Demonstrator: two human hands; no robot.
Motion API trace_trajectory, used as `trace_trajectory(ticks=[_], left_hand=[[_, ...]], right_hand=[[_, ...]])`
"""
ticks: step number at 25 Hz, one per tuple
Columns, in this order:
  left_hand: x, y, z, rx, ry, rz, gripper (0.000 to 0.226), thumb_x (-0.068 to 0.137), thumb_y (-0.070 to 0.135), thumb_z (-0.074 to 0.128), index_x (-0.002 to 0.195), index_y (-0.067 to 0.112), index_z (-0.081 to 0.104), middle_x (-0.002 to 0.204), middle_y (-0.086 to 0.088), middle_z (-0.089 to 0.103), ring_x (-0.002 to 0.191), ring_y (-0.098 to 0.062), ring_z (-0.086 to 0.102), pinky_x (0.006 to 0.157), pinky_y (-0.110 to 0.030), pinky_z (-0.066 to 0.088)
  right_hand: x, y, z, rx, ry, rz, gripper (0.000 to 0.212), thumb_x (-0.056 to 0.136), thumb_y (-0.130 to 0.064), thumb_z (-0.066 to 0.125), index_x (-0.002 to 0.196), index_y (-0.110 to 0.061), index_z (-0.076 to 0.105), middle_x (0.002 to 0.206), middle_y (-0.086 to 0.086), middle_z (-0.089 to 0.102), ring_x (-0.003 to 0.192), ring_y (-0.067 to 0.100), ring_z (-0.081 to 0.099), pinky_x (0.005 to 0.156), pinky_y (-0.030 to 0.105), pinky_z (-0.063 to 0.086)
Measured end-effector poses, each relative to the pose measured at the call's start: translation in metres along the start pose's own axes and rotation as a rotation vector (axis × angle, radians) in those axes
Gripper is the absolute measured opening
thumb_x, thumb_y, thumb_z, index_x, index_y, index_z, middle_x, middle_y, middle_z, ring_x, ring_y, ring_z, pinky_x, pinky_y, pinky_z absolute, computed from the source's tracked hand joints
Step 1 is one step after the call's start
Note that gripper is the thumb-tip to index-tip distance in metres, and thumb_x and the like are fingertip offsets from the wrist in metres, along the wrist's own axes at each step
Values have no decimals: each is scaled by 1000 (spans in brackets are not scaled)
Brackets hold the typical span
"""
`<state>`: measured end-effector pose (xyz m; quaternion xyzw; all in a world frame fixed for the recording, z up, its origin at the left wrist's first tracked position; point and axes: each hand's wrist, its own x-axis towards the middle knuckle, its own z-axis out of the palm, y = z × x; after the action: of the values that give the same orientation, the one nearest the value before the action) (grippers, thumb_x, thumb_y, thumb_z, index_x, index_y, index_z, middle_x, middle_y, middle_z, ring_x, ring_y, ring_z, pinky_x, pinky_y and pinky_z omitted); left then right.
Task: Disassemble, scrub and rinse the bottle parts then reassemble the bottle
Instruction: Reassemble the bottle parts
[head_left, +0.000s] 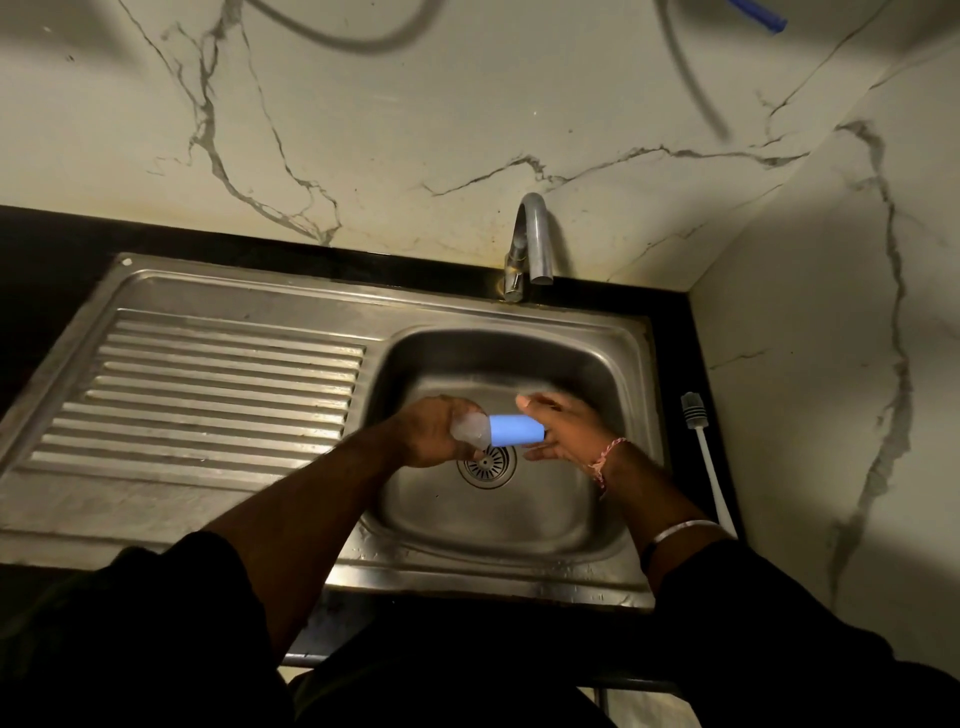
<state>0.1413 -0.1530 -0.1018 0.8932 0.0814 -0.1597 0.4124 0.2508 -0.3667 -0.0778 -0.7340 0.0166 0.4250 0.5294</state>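
A light blue bottle (516, 430) lies sideways in the air over the steel sink basin (597, 364), just above the drain (487, 466). Its clear cap end (470, 430) points left, and my left hand (434, 434) grips that end with curled fingers. My right hand (563, 428) meets the bottle's base with its palm, the fingers spread and fairly straight. A bottle brush (704, 457) with a white handle and grey bristle head lies on the black counter right of the basin.
The steel tap (530, 244) stands behind the basin, and no water shows at its spout. A ribbed draining board (218, 395) fills the left of the sink unit. Marble walls close the back and right side. Hoses hang at the top.
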Motion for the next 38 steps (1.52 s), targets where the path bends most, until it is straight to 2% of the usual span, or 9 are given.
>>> trace_trajectory(ticks=[5, 8, 12, 18, 24, 28, 32, 35, 38], left_hand=[[-2, -2, 4, -41, 7, -19, 77, 52, 67, 77, 119, 30, 68, 112, 6, 72, 103, -15, 69, 94, -41, 56], [-3, 3, 8, -19, 52, 18, 69, 56, 56, 81, 117, 29, 69, 112, 5, 72, 103, -17, 69, 93, -40, 56], [-3, 9, 10, 54, 52, 31, 64, 61, 47, 84, 119, 27, 66, 116, 3, 70, 104, -19, 66, 93, -37, 54], [-3, 4, 14, 43, 45, -48, 57, 73, 38, 89, 121, 27, 60, 120, 1, 66, 106, -20, 64, 92, -37, 54], [-1, 15, 14, 87, 106, -24, 59, 65, 35, 91, 114, 32, 57, 113, 3, 66, 103, -21, 62, 88, -39, 54], [-2, 16, 27, 103, 116, -67, 62, 71, 40, 88, 123, 29, 55, 121, 0, 64, 113, -26, 59, 95, -38, 50], [2, 23, 36, 32, 228, -186, 64, 82, 50, 79, 134, 23, 54, 133, -7, 56, 124, -28, 51, 102, -33, 39], [6, 32, 41, -21, 260, -269, 72, 88, 60, 68, 146, 22, 46, 143, -11, 47, 135, -30, 42, 109, -35, 33], [12, 46, 48, -108, 297, -293, 79, 80, 68, 68, 141, 21, 50, 136, -8, 53, 130, -28, 50, 108, -38, 40]], right_hand=[[-3, 15, -11, 72, -36, -105, 41, 81, 14, 74, 120, 6, 64, 122, 31, 64, 98, 35, 71, 81, 37, 62], [-10, 10, -6, 130, 41, 33, 30, 88, -11, 76, 106, 10, 64, 99, 29, 69, 73, 32, 72, 63, 35, 63], [-9, 16, -3, -104, 107, 129, 62, 86, -55, 72, 98, 5, 69, 75, 23, 71, 58, 32, 69, 53, 34, 58], [-10, 14, -3, 123, 7, -87, 42, 85, 5, 74, 125, 2, 62, 110, 26, 66, 83, 35, 73, 75, 38, 64], [-9, 7, 5, -180, 286, 88, 60, 82, -62, 71, 82, -2, 70, 44, 2, 52, 34, 16, 40, 39, 18, 33], [-8, 9, 5, -146, 289, 147, 83, 83, -82, 49, 80, -2, 71, 45, 2, 47, 35, 16, 40, 40, 17, 32], [-1, 16, -2, 67, 209, -2, 51, 104, -42, 45, 91, 0, 71, 58, 11, 49, 39, 18, 46, 45, 22, 35], [1, 32, -3, -87, 112, -84, 9, 88, -3, 63, 90, -6, 71, 72, 17, 60, 53, 21, 58, 53, 33, 48], [-2, 43, 4, -202, -3, -147, 30, 76, -7, 82, 103, -10, 69, 93, 11, 72, 77, 19, 68, 66, 37, 58]])
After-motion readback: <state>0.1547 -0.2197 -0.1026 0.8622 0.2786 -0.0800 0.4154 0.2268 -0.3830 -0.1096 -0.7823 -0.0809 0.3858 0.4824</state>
